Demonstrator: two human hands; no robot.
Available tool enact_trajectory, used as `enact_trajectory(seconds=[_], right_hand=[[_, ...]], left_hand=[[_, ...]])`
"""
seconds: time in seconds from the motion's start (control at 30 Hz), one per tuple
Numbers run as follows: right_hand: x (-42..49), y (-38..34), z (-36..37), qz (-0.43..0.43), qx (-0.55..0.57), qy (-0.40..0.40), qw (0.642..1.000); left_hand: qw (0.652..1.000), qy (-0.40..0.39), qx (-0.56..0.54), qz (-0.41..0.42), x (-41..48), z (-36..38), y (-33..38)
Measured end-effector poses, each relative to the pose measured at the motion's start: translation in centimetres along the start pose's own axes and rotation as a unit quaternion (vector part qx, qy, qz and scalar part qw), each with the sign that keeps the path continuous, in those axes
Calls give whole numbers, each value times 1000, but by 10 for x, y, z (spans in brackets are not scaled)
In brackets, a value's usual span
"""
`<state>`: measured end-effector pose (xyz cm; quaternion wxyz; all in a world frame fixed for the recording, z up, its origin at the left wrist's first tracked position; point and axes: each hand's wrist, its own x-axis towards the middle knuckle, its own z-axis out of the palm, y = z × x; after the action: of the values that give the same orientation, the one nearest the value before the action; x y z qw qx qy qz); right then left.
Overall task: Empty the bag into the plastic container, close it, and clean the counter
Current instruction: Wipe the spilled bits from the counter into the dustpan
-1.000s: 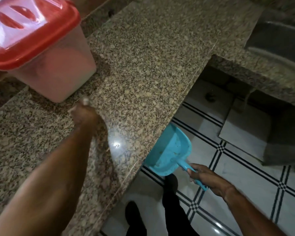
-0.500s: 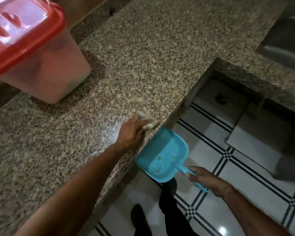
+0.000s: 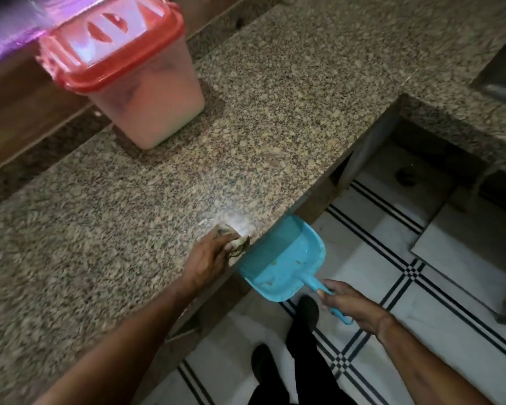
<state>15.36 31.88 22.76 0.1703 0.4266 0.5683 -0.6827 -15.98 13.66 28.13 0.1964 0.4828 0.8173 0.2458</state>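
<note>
The left hand (image 3: 208, 258) curls over a wadded cloth (image 3: 237, 244), mostly hidden, at the edge of the granite counter (image 3: 275, 112). The right hand (image 3: 351, 302) grips the handle of a blue dustpan (image 3: 284, 258), mouth tucked under that edge, handle pointing back toward the person. The red-lidded plastic container (image 3: 149, 97) stands blurred at the counter's rear.

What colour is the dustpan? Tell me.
Light blue dustpan, shown best in the head view.

The floor (image 3: 456, 340) is white tile crossed by thin black lines, with small checkered squares where they meet. A speckled brown granite counter (image 3: 289, 97) runs in an L, with dark wood panelling (image 3: 18, 112) behind it and a steel sink (image 3: 503, 83) at far right. A bright glare sits on the polished stone; the recess (image 3: 415, 171) beneath lies in shadow.
</note>
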Motion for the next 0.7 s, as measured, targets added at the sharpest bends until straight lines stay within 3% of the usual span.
enact_trajectory(seconds=[0.07,0.13,0.23,0.37,0.43,0.53,0.7], right_hand=[[-10,-1,16,-4,-2,7,1000],[-18,-4,31,-13,-7,11,1000],[-24,-1,48,-28,-16,14,999],[-33,7,66,-36,-24,15,999],[-37,10,73,-36,-22,13,999],[-35,18,79,-30,-18,21,999],[-28,29,83,-15,-9,25,1000]], left_hand=[[999,-9,-30,-32,-8,-12,-4],[987,47,-118,-95,-12,-34,-4],[931,158,-278,-175,-29,-65,-5],[890,283,-216,-285,-55,-75,-51],[892,281,-179,-305,-54,-70,-68],[919,259,-169,-247,-29,-60,-59],[966,134,-171,-142,25,-34,-42]])
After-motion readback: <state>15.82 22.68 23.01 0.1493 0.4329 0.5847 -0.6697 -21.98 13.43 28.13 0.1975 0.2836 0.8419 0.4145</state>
